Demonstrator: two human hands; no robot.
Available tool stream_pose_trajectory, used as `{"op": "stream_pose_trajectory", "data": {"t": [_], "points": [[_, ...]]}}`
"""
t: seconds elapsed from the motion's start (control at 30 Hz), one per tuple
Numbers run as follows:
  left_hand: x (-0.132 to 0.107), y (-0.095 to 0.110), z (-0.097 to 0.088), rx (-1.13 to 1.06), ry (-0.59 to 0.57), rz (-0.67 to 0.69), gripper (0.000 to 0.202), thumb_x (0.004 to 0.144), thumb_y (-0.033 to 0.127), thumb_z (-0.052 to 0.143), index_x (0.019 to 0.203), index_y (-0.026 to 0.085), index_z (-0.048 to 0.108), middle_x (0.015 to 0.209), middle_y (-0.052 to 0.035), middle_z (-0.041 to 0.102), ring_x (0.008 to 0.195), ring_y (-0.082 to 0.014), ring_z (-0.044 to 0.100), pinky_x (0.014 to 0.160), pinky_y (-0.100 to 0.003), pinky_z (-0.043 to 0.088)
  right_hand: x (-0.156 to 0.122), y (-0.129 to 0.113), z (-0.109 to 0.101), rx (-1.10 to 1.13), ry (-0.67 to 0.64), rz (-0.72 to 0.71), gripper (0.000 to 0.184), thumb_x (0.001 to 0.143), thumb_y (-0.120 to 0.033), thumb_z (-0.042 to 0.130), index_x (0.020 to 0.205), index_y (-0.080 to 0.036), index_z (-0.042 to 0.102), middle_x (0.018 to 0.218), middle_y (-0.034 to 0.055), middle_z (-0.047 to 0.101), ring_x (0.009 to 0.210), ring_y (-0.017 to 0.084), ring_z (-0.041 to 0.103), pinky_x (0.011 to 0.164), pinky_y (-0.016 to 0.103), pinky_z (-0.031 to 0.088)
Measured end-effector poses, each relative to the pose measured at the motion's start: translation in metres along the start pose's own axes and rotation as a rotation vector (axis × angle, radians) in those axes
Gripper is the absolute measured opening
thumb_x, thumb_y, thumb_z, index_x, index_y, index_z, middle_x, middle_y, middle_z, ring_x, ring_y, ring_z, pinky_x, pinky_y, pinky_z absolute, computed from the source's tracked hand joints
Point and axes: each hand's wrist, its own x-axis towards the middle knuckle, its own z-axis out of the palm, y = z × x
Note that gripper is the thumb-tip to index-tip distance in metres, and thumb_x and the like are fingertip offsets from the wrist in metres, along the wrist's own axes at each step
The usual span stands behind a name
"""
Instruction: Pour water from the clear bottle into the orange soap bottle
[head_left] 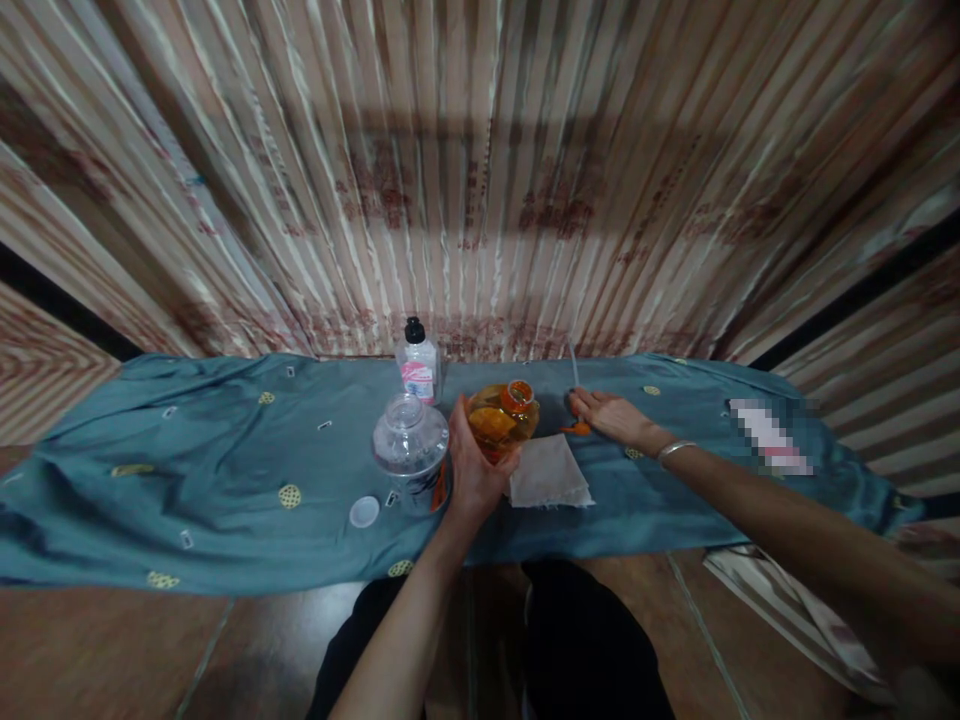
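Tablecloth point(232, 460) wide toward left edge; amber bottle point(499, 418) gripped in left hand point(474, 472); orange piece point(577, 429) by right hand point(613, 416), grip unclear.

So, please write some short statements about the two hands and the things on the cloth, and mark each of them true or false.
1. The left hand holds the amber container. True.
2. The right hand is also on that container. False: the right hand is at the orange item.
3. The bracelet is on the left wrist. False: the bracelet is on the right wrist.
4. A white disc lies on the blue-green cloth. True.
5. The pink-labelled bottle has a white cap. False: the pink-labelled bottle has a black cap.
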Motion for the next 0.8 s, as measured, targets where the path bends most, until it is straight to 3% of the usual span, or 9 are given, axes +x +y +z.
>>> {"op": "stream_pose_trajectory", "data": {"t": [0.1,0.2,0.27,0.33,0.47,0.53,0.6,0.8], "points": [[0.000,0.000,-0.001,-0.006,-0.009,-0.003,0.120,0.070,0.023,0.098,0.172,0.018,0.035,0.167,-0.0260,0.059,0.160,-0.0429,0.057,0.135,-0.062,0.042,-0.011,-0.003,-0.008,0.033,0.069,0.071,0.048,0.099,-0.003,0.053,0.143,-0.017,0.067,0.141,0.0234,0.081,0.114,0.033,0.084,0.097,0.041,0.067],[0.000,-0.001,-0.001,-0.012,-0.019,-0.012,0.120,0.073,0.028,0.097,0.174,0.018,0.033,0.171,-0.0274,0.056,0.162,-0.0428,0.055,0.136,-0.062,0.040,-0.025,-0.028,-0.015,0.151,0.167,0.105,0.053,0.103,-0.015,0.057,0.157,-0.016,0.060,0.152,0.0244,0.077,0.133,0.035,0.080,0.108,0.047,0.067],[0.000,-0.002,-0.002,-0.015,-0.027,-0.016,0.121,0.075,0.032,0.097,0.175,0.019,0.030,0.174,-0.0278,0.052,0.164,-0.0432,0.052,0.137,-0.062,0.039,-0.032,-0.059,-0.017,0.583,0.339,0.167,0.056,0.105,-0.027,0.063,0.160,-0.021,0.058,0.145,0.0193,0.081,0.125,0.033,0.083,0.103,0.050,0.071],[0.001,-0.003,-0.003,-0.018,-0.041,-0.016,0.123,0.075,0.034,0.097,0.177,0.019,0.028,0.176,-0.0278,0.050,0.166,-0.0437,0.049,0.137,-0.062,0.037,-0.034,-0.095,-0.019,0.970,0.433,0.139,0.062,0.104,-0.043,0.071,0.162,-0.026,0.056,0.146,0.0154,0.080,0.131,0.031,0.081,0.105,0.052,0.070],[0.003,-0.005,-0.005,-0.026,-0.072,-0.006,0.127,0.077,0.042,0.097,0.179,0.019,0.025,0.178,-0.0286,0.048,0.169,-0.0447,0.045,0.138,-0.063,0.036,-0.019,-0.156,-0.023,1.425,0.523,0.181,0.085,0.093,-0.064,0.085,0.164,-0.029,0.054,0.161,0.0150,0.071,0.149,0.031,0.070,0.123,0.056,0.059],[0.002,-0.007,-0.006,-0.029,-0.081,0.001,0.127,0.078,0.047,0.096,0.179,0.018,0.025,0.178,-0.0289,0.048,0.170,-0.0452,0.044,0.138,-0.064,0.034,-0.006,-0.175,-0.026,1.524,0.545,0.213,0.093,0.086,-0.069,0.089,0.163,-0.028,0.056,0.163,0.0149,0.070,0.148,0.032,0.070,0.125,0.057,0.057],[0.001,-0.008,-0.006,-0.029,-0.087,0.008,0.122,0.081,0.046,0.093,0.179,0.018,0.026,0.179,-0.0291,0.046,0.170,-0.0447,0.043,0.139,-0.063,0.033,0.008,-0.186,-0.026,1.604,0.571,0.255,0.094,0.081,-0.070,0.093,0.158,-0.027,0.061,0.152,0.0147,0.077,0.137,0.033,0.076,0.121,0.056,0.060],[-0.003,-0.014,-0.008,-0.011,-0.124,0.025,0.114,0.082,0.024,0.081,0.181,0.017,0.024,0.184,-0.0263,0.041,0.172,-0.0411,0.040,0.142,-0.059,0.028,0.029,-0.198,-0.017,1.668,0.620,0.400,0.090,0.065,-0.069,0.101,0.139,-0.027,0.074,0.125,0.0114,0.086,0.119,0.036,0.081,0.118,0.058,0.060]]}}
